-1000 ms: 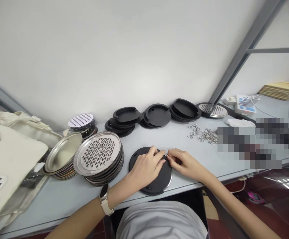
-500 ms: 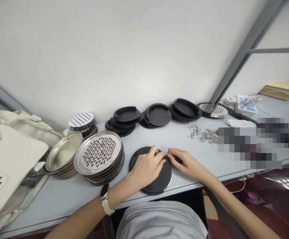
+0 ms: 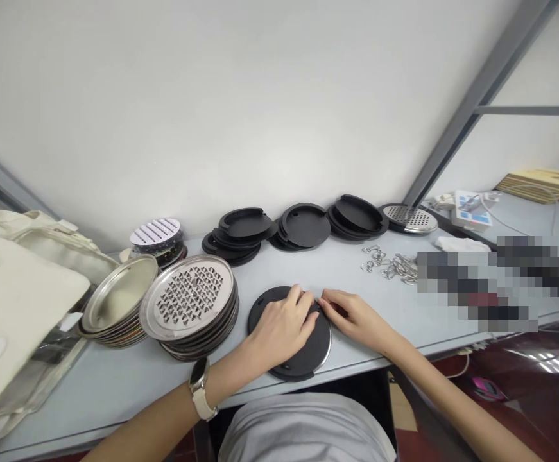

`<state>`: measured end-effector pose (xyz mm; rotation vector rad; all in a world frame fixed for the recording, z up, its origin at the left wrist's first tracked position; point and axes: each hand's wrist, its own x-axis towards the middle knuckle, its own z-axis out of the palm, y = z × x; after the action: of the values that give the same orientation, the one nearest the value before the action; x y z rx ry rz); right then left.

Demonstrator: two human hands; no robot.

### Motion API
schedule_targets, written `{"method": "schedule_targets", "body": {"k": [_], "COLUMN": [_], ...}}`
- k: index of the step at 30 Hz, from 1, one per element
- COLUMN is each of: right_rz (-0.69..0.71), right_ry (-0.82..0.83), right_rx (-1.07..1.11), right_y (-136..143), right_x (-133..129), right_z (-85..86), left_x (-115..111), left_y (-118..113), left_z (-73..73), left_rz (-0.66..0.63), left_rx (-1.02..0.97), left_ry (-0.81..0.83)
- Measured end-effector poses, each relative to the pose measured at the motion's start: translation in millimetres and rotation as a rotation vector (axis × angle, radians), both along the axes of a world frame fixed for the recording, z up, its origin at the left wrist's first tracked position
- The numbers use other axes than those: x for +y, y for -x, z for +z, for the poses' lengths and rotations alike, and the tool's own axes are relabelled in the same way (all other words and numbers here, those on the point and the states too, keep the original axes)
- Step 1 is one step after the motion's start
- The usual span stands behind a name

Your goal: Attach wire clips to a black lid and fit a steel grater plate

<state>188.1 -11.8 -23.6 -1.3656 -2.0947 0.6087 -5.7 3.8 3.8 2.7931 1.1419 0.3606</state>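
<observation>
A black round grater base (image 3: 303, 362) lies flat near the table's front edge, with a thin silvery rim showing on its right side. Across its top rests my left hand (image 3: 283, 327), fingers curled together toward the far right rim. My right hand (image 3: 351, 314) pinches at that same rim, thumb and forefinger closed, beside the left fingertips. Whatever small part lies between the fingertips is hidden. Right of the base is a loose pile of metal rings (image 3: 399, 268). To its left stands a stack of round metal graters (image 3: 195, 295).
Stacks of black round bases (image 3: 308, 226) line the wall. A perforated metal grater (image 3: 411, 218) sits at the back right. More round metal plates (image 3: 120, 295) and a cream bag (image 3: 24, 295) occupy the left. A white cloth (image 3: 462, 244) lies right.
The view has shifted slightly. Both hands stay at the rim of the black base, with the fingers in nearly the same position.
</observation>
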Motion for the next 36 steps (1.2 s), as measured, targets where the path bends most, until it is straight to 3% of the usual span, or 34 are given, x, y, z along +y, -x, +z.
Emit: {"method": "schedule_targets", "body": {"k": [13, 18, 20, 23, 25, 28, 31, 36], "right_rz": [-0.006, -0.058, 0.033, 0.281, 0.31, 0.132, -0.152, -0.234], "right_ry": [0.066, 0.114, 0.216, 0.461, 0.592, 0.593, 0.328, 0.164], "right_rx": [0.057, 0.102, 0.095, 0.061, 0.083, 0.201, 0.355, 0.338], "right_y": [-3.5, -4.0, -5.8, -10.3, -12.4, -9.7, -0.5, 12.9], "right_x": [1.3, 15.0, 27.9, 48.8, 56.7, 50.5, 27.5, -8.3], "right_z": [-2.5, -2.1, 6.8, 25.3, 32.9, 28.8, 12.7, -3.0], "left_x": [-0.4, 0.0, 0.0, -0.1, -0.2, -0.2, 0.1, 0.4], "left_y": [-0.4, 0.4, 0.7, 1.3, 1.5, 1.5, 1.2, 1.0], "left_z": [0.0, 0.4, 0.8, 1.2, 1.2, 1.2, 1.2, 0.1], "left_rz": [0.006, 0.001, 0.0, 0.001, 0.003, -0.002, -0.012, -0.011], "left_rx": [0.008, 0.009, 0.015, 0.013, 0.01, 0.011, 0.011, 0.001], "left_ry": [-0.009, 0.0, 0.01, 0.011, 0.001, -0.013, -0.029, -0.038]}}
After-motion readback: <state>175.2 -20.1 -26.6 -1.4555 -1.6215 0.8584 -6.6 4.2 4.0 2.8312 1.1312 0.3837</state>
